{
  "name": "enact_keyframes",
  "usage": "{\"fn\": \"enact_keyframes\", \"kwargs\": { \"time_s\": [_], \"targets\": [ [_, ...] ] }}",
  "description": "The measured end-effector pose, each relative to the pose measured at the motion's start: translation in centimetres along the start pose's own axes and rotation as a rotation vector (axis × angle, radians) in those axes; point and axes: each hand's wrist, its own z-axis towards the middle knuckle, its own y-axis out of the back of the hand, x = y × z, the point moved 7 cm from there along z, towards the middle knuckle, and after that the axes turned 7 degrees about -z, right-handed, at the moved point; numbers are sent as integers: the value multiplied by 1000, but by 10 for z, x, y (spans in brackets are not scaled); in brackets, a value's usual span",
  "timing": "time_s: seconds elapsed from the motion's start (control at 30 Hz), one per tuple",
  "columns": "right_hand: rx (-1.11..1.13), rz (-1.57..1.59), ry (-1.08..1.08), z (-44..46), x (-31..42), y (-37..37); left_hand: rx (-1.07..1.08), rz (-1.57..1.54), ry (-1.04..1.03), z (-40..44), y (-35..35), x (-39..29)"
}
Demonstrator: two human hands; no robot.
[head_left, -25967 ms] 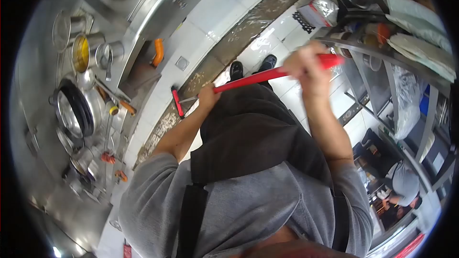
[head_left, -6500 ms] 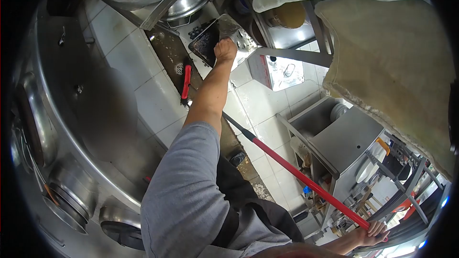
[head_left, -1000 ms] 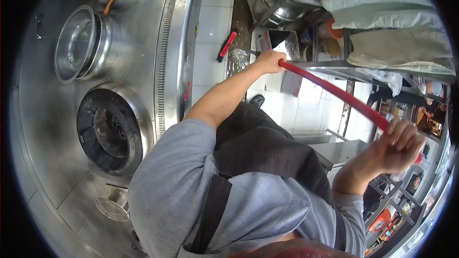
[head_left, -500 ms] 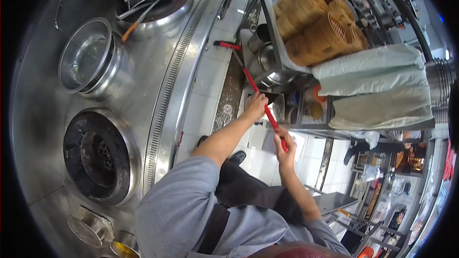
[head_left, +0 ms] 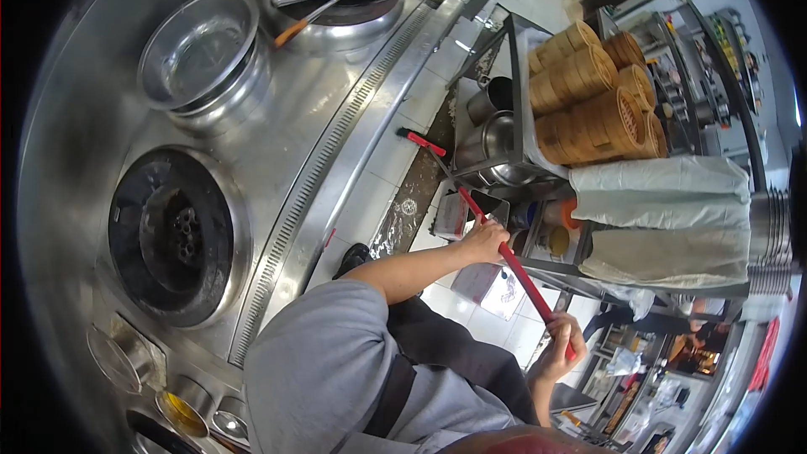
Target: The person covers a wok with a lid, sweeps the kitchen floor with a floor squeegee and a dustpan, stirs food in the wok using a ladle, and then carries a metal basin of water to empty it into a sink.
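Note:
A red-handled broom (head_left: pixel 527 287) slants across the aisle, and both my hands hold it. My left hand (head_left: pixel 486 242) is wrapped around the middle of the handle. Near the handle's end, my right hand (head_left: pixel 561 345) is closed around it. The red broom head (head_left: pixel 423 142), with dark bristles, is down at the floor beside the foot of the stove counter. Just beyond my left hand, a box-like metal container (head_left: pixel 454 217) stands low by the rack.
On the left runs a steel stove counter (head_left: pixel 290 130) with a wok burner (head_left: pixel 172 235) and a metal basin (head_left: pixel 199 49). Bamboo steamers (head_left: pixel 588 122) and hanging cloths (head_left: pixel 660 193) occupy the rack at right. A wet drain strip (head_left: pixel 409 206) crosses the tiles. Another person (head_left: pixel 643 319) stands farther right.
Both hands have moved down and toward the right of the view with the broom. The broom head also appears lower. The whole view has shifted, with the stove and rack displaced.

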Motion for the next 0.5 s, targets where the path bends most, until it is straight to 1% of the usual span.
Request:
{"fn": "enact_keyframes", "kwargs": {
  "time_s": [0.03,0.07,0.13,0.2,0.27,0.3,0.33,0.37,0.43,0.47,0.5],
  "targets": [
    [18,-4,4,-2,0,-3,-61,25,-26,-1,3,5],
    [30,48,68,-7,2,-5,-66,16,-15,-1,0,11],
    [38,107,157,-14,8,2,-36,129,-38,1,-7,13],
    [-51,136,153,-17,16,10,-128,98,-92,1,8,-8],
    [-37,40,154,-15,16,9,-214,132,-107,6,6,-5],
    [-75,31,71,-15,5,4,-264,164,-136,10,3,4],
    [-120,28,-3,-16,-10,-2,-236,186,-99,15,2,14],
    [-76,19,-10,-16,-27,-12,-150,137,-72,21,-8,37],
    [-3,46,3,-14,-47,-25,8,200,-24,21,-16,62],
    [27,83,24,-14,-50,-30,92,223,1,19,-16,64],
    [-1,110,43,-12,-42,-28,109,222,2,17,-18,58]
  ]
}}
